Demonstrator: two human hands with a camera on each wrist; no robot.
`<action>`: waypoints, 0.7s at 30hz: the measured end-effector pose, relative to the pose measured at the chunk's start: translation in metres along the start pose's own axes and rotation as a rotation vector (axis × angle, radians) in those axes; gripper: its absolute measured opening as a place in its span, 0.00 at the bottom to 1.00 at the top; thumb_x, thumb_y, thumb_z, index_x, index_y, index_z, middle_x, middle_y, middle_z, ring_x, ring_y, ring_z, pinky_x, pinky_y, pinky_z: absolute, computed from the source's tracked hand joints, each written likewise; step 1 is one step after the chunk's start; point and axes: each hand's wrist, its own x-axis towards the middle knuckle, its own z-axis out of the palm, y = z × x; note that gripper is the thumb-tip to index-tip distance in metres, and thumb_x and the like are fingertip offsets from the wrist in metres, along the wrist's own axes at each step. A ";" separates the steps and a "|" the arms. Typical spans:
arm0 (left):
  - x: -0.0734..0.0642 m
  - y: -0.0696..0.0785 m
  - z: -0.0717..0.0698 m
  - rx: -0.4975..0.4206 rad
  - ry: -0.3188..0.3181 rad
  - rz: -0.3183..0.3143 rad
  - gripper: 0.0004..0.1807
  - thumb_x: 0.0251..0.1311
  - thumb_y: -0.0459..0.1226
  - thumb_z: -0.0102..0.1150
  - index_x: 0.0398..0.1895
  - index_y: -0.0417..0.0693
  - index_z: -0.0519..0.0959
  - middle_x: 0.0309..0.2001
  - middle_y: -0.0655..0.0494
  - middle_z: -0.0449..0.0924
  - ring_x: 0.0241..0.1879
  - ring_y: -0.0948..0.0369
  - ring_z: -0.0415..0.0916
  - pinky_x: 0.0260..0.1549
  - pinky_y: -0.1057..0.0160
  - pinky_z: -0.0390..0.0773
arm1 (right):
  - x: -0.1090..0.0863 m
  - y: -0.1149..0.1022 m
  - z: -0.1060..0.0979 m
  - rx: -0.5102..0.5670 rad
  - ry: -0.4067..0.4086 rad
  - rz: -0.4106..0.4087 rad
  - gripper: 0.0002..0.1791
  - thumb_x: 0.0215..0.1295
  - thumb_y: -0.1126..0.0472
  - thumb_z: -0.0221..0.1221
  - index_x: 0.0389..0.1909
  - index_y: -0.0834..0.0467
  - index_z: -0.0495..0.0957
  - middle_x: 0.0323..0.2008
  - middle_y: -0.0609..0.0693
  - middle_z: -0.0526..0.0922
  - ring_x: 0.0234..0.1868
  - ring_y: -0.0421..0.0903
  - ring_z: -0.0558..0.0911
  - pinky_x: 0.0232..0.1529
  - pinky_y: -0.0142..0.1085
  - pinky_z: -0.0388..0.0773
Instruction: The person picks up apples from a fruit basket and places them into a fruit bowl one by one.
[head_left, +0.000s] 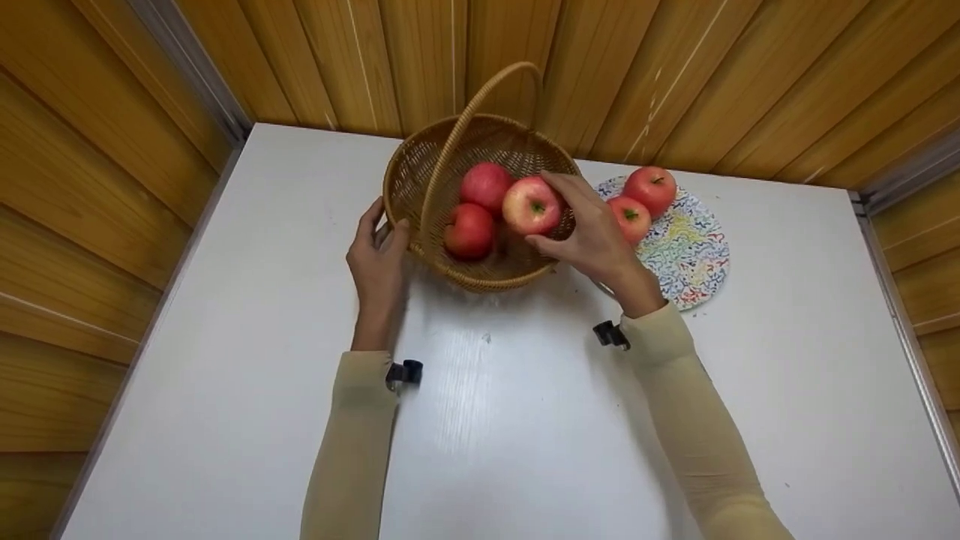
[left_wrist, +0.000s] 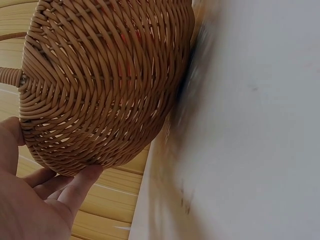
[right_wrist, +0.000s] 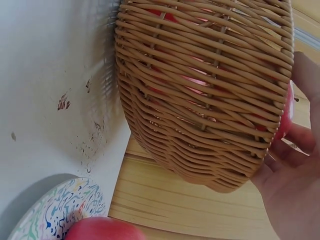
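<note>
A round wicker basket (head_left: pixel 480 281) with an arched handle stands near the back of the table, two red apples (head_left: pixel 470 231) inside it. My left hand (head_left: pixel 377 259) holds the basket's left rim, thumb at the edge and fingers against the outer wall, as the left wrist view also shows. With my right hand (head_left: pixel 596 232) I grip another apple (head_left: pixel 532 205) over the right side of the basket opening. In the right wrist view that apple (right_wrist: pixel 286 112) shows only partly past the rim, and the woven wall hides the rest.
Right of the basket lies a round plate (head_left: pixel 694 259) with a multicoloured squiggle pattern, carrying two apples (head_left: pixel 651 190). The table (head_left: pixel 495 420) is white, and wooden plank walls (head_left: pixel 600 82) rise behind and at both sides. Small dark marks (right_wrist: pixel 63 102) dot the tabletop by the basket.
</note>
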 end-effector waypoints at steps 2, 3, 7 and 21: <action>0.000 0.000 0.000 -0.005 -0.002 0.001 0.26 0.75 0.36 0.62 0.75 0.47 0.74 0.72 0.48 0.73 0.68 0.48 0.77 0.57 0.58 0.84 | -0.003 0.000 -0.001 -0.004 0.026 0.009 0.46 0.60 0.59 0.79 0.77 0.64 0.69 0.70 0.59 0.74 0.70 0.50 0.74 0.73 0.45 0.70; 0.000 0.000 -0.001 -0.004 -0.003 0.002 0.26 0.75 0.36 0.62 0.75 0.47 0.74 0.72 0.48 0.73 0.68 0.48 0.77 0.57 0.58 0.84 | -0.004 0.000 -0.002 -0.006 0.038 0.013 0.47 0.59 0.58 0.80 0.77 0.64 0.69 0.70 0.59 0.74 0.70 0.51 0.74 0.73 0.45 0.70; 0.000 -0.001 -0.002 -0.002 0.000 0.009 0.27 0.75 0.36 0.62 0.75 0.46 0.74 0.72 0.48 0.73 0.68 0.47 0.76 0.57 0.58 0.84 | -0.008 0.000 -0.003 -0.003 0.080 0.025 0.46 0.59 0.59 0.80 0.76 0.65 0.69 0.69 0.60 0.75 0.69 0.51 0.74 0.73 0.45 0.70; -0.001 -0.003 -0.003 0.054 -0.009 0.055 0.27 0.76 0.38 0.61 0.75 0.45 0.73 0.73 0.49 0.72 0.68 0.48 0.76 0.58 0.59 0.83 | -0.024 0.002 -0.017 -0.038 0.184 0.005 0.45 0.59 0.57 0.80 0.74 0.65 0.71 0.67 0.58 0.78 0.67 0.49 0.76 0.72 0.41 0.71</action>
